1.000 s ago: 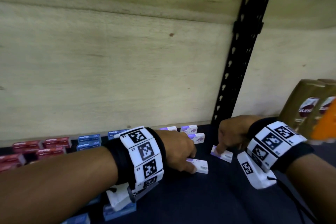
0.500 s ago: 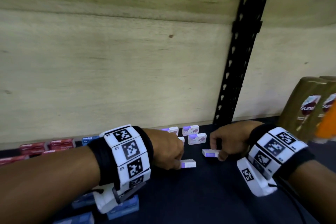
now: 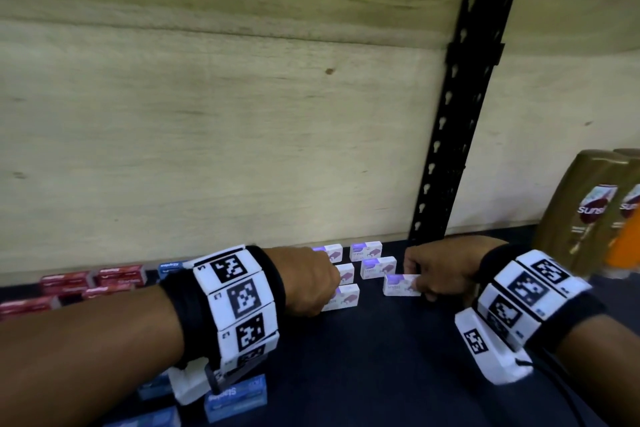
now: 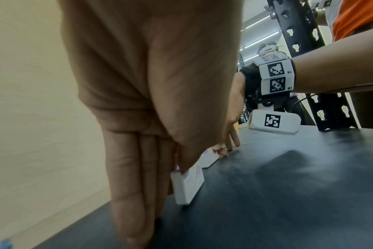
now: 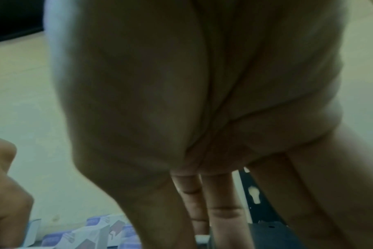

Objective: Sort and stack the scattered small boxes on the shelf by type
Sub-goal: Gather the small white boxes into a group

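Head view: at lower centre, the left hand [image 3: 311, 282] pinches a purple-and-white box [image 3: 341, 298] standing on its long edge on the dark shelf [image 3: 381, 374]. Right of centre, the right hand [image 3: 440, 269] grips a second such box [image 3: 401, 285], also on edge. Four more of that type [image 3: 377, 267] stand just behind, while red boxes [image 3: 69, 282] sit at far left and blue boxes [image 3: 235, 399] at the bottom.

Left wrist view: thumb against fingers [image 4: 128, 185], clamping the box [image 4: 187, 185] by its broad faces.

Right wrist view: blurred and dim — fingers [image 5: 219, 202] point downward, and the grip itself cannot be made out.

These look like light, stiff cardboard — easily tipped, so holding the broad faces near the middle seems best.
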{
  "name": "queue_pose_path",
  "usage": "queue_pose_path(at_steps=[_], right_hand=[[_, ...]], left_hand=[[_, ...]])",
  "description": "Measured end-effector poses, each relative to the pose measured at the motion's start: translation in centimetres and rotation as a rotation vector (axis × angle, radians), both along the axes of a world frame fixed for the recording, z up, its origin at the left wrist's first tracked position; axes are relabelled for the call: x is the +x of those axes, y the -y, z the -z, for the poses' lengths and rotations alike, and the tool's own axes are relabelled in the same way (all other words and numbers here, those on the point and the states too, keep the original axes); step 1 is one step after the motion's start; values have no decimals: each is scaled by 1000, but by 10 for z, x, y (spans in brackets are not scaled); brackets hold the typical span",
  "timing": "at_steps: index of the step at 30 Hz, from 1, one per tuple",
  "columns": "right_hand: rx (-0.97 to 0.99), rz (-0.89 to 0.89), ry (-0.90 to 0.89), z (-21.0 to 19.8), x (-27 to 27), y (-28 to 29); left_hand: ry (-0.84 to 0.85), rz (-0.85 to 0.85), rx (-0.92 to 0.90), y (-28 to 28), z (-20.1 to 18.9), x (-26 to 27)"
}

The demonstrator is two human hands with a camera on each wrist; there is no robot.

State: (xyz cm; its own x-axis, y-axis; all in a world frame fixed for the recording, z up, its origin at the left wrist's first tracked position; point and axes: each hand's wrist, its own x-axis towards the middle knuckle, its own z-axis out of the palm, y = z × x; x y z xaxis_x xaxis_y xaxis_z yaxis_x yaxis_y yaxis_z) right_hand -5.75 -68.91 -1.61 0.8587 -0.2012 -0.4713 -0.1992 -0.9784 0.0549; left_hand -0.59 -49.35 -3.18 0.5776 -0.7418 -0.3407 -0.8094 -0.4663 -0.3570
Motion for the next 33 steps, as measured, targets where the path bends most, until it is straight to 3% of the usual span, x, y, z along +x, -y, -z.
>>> queue_pose_path(at_steps=[6,21,33], right_hand=[[-3,-24,55,4,-1,-1],[-25,-119,76,0,-4,-8],[45,45,72,-3,-7,-4]], left_hand=[[10,40,-17,2,1,-3],[-34,-41,-99,10,2,-2],[-186,-191,-124,1,-7,-5]])
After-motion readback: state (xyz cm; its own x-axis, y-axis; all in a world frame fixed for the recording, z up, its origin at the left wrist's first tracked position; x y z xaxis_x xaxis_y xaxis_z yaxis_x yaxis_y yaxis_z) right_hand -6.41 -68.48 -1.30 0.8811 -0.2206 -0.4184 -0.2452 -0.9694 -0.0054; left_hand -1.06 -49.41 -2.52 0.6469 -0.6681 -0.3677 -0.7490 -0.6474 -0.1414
